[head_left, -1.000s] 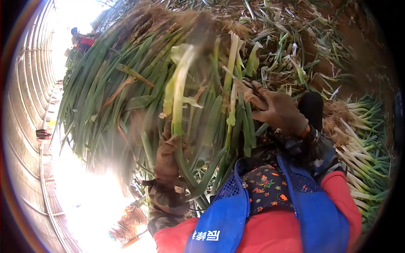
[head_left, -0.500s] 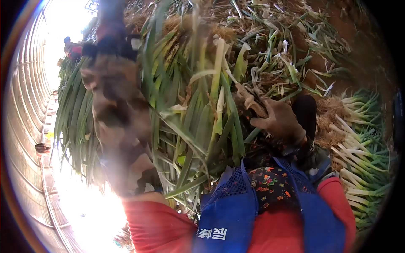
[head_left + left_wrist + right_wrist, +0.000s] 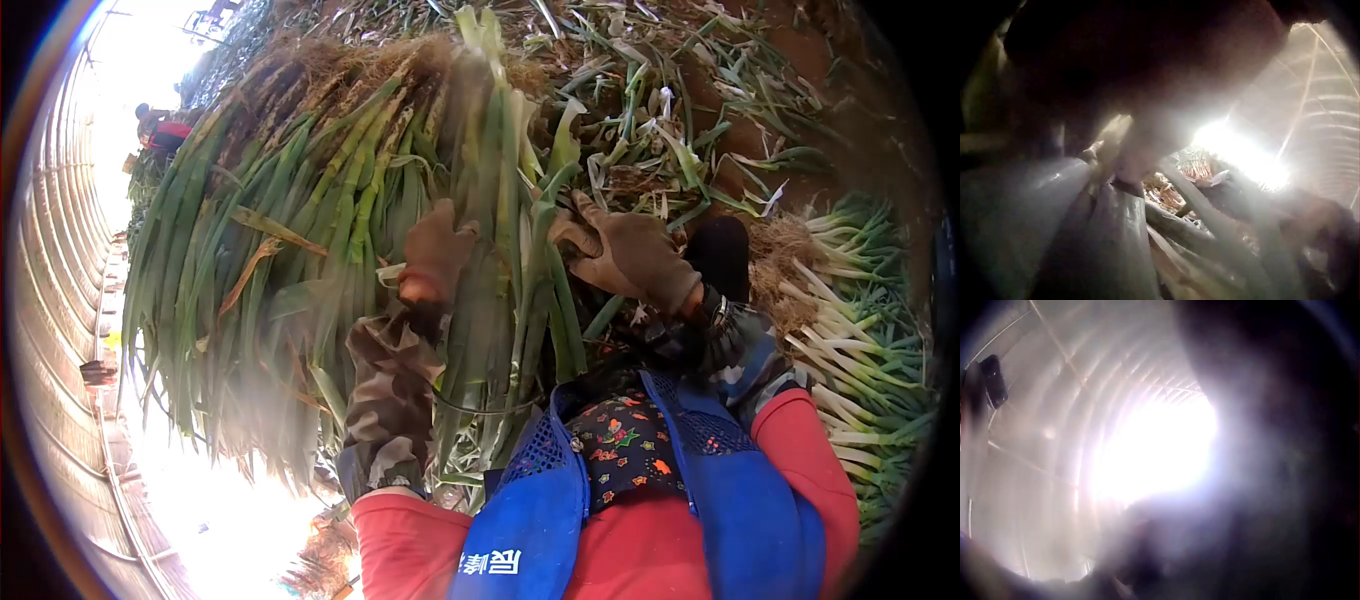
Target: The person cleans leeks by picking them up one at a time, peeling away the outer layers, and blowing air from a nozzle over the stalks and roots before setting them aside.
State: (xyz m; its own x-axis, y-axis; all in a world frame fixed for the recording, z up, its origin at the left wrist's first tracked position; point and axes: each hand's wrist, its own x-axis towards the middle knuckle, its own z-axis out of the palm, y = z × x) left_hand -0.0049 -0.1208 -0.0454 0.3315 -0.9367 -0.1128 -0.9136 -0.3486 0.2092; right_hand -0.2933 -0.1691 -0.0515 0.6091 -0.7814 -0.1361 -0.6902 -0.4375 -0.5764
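Leek heap (image 3: 190,230) fills the left and middle in front of the worker, roots up top, green leaves hanging down toward the near side. One pale-topped leek (image 3: 487,110) sticks up past the others, blurred, running just right of the left grip (image 3: 438,250).

Left grip: brown glove over the leaves, right beside that leek. Can't tell whether it's pinching the stalk or just lying against it. Left wrist view doesn't help, mostly a dark blur above and leaves (image 3: 1119,244) below.

Right grip (image 3: 640,255): also brown glove, near the heap's right edge, in front of a dark-clad knee (image 3: 720,255). Fingers point left toward the stalks; can't make out if they're spread or pinching something. Right wrist view is glare and dark blur, plus a black oblong (image 3: 994,381) at its left edge.

Beyond the right hand, loose scraps (image 3: 690,130) of leaf and stalk litter the brown ground. On the far right lies a row of pale-stemmed leeks (image 3: 865,350), roots toward the worker. Worker wears a blue vest (image 3: 530,495) over red, camouflage on the forearms. Second person (image 3: 162,132) far back left, beside the ribbed wall (image 3: 55,300).
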